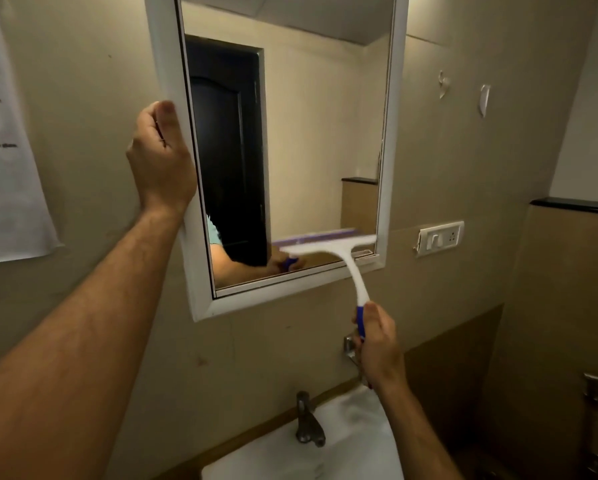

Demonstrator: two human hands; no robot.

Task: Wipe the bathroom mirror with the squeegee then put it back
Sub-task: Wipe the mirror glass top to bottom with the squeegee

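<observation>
A white-framed mirror (325, 133) hangs on the beige wall and reflects a dark door. My left hand (162, 161) grips the mirror's left frame edge about halfway up. My right hand (377, 344) is closed around the blue grip of a white squeegee (353, 271). The squeegee's blade lies blurred against the glass at the lower right of the mirror, just above the bottom frame. Its reflection and that of my hand show in the glass.
A white sink (342, 438) with a metal tap (308, 420) sits below the mirror. A switch plate (441, 237) is on the wall to the right, with two wall hooks (484, 98) above it. A paper sheet (6, 150) hangs at the left.
</observation>
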